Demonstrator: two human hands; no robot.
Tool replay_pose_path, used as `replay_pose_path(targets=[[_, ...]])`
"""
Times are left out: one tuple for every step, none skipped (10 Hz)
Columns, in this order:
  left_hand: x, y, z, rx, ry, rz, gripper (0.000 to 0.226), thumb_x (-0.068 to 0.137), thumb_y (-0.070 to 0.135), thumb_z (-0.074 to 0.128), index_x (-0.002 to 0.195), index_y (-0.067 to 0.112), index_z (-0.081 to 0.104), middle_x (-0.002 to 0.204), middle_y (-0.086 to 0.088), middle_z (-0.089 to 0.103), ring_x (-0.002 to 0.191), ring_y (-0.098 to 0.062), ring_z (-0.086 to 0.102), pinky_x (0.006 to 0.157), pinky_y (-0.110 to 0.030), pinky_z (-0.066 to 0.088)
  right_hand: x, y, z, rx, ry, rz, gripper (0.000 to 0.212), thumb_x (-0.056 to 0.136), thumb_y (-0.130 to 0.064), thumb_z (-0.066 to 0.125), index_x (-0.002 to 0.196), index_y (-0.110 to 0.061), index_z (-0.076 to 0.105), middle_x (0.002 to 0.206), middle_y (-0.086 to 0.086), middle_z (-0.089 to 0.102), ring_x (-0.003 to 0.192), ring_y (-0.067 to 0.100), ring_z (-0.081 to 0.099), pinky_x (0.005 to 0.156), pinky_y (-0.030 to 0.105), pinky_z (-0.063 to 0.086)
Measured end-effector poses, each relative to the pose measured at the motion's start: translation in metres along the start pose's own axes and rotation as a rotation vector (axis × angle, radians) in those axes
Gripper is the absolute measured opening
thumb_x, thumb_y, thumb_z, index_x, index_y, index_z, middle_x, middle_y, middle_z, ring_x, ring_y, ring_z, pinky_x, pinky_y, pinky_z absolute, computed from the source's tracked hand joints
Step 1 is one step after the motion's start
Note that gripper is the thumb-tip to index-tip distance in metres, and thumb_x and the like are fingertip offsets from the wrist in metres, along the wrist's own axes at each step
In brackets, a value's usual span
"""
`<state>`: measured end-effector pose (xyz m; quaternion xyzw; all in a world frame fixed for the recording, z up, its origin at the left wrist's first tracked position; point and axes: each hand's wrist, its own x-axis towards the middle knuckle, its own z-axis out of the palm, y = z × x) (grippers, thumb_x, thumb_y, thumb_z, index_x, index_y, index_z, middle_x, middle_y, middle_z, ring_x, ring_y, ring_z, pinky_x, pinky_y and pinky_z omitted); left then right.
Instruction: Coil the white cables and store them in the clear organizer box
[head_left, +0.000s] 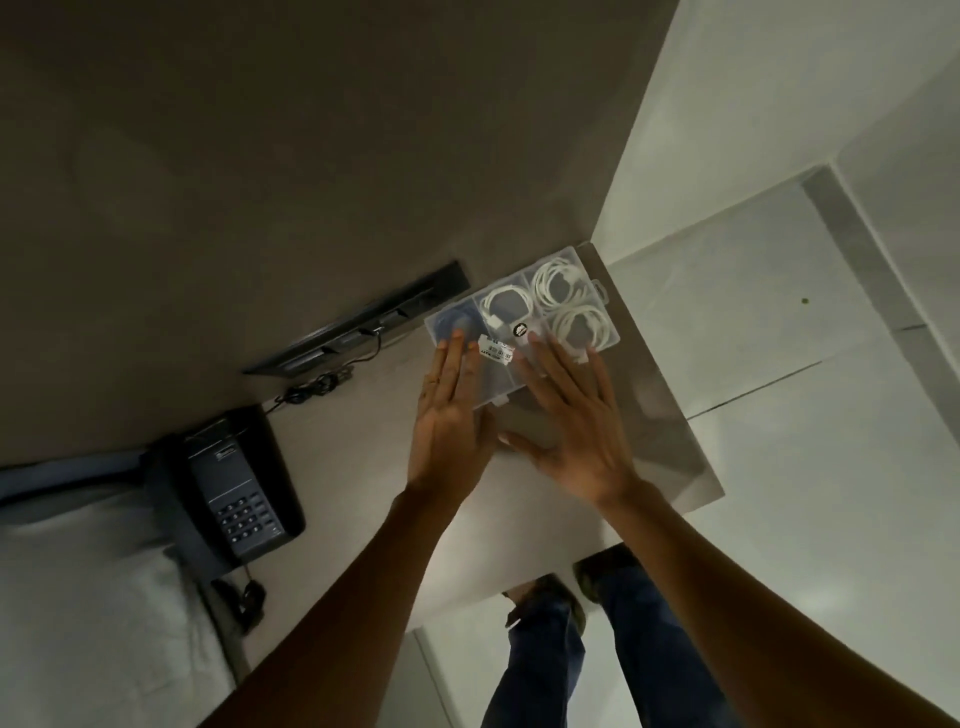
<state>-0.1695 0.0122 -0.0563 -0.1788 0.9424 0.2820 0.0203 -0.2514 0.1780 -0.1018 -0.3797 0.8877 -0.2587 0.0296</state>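
A clear plastic organizer box with small compartments lies flat on the pale worktop, near its far right corner. Its see-through lid looks shut, with a white barcode sticker and a round black sticker on top.

Three coiled white cables are inside, each in its own compartment. One coil sits in the middle at the back, one in the far right corner, and one in the near right part. The far left compartment holds something dark and round — too blurry to tell what it is.

Both hands are spread flat with the fingers straight, so neither has a grip on anything. The left hand lies over the near left part of the box, and its fingertips reach the lid by the dark compartment. The right hand lies over the near right part, with its fingertips by the stickers. Whether the palms press on the lid or just float over it is hard to tell (the hands are a bit blurry).

A dark desk phone with buttons sits on the left of the worktop, well apart from the box. A bundle of black cord lies behind it, near a long dark slot by the wall. Below the worktop edge you can see blue jeans and dark shoes on the white tiled floor.
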Motion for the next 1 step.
replay_pose_path(targets=[[-0.0164, 0.0233, -0.0271, -0.021, 0.051, -0.02, 0.08, 0.099, 0.012, 0.068, 0.164, 0.006, 0.022, 0.175, -0.011, 0.016, 0.163, -0.027, 0.012, 0.126, -0.055, 0.031, -0.0028, -0.0247, -0.0499, 0.059, 0.031, 0.022, 0.097, 0.09, -0.06, 0.077, 0.161, -0.006, 0.039, 0.171, 0.017, 0.031, 0.161, 0.033, 0.026, 0.13, 0.056, 0.024]])
